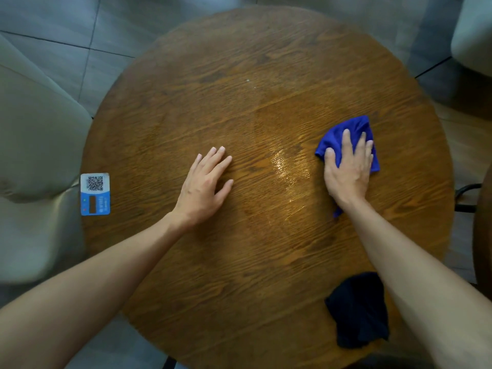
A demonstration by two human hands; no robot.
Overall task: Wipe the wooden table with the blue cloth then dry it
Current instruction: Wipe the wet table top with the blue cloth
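A round wooden table (pixel 239 89) fills the view. My right hand (pixel 347 171) presses flat on a crumpled blue cloth (pixel 354 129) at the table's right side, fingers spread over it. A shiny wet streak (pixel 285 166) lies just left of the cloth. Resting palm down near the table's middle is my left hand (pixel 205 187), fingers apart and holding nothing. A dark cloth (pixel 359 312) lies bunched at the near right edge, partly under my right forearm.
A blue and white QR-code card (pixel 95 193) lies at the table's left edge. A pale upholstered chair (pixel 32 155) stands to the left, another pale seat (pixel 474 35) at the far right. Grey tiled floor surrounds the table.
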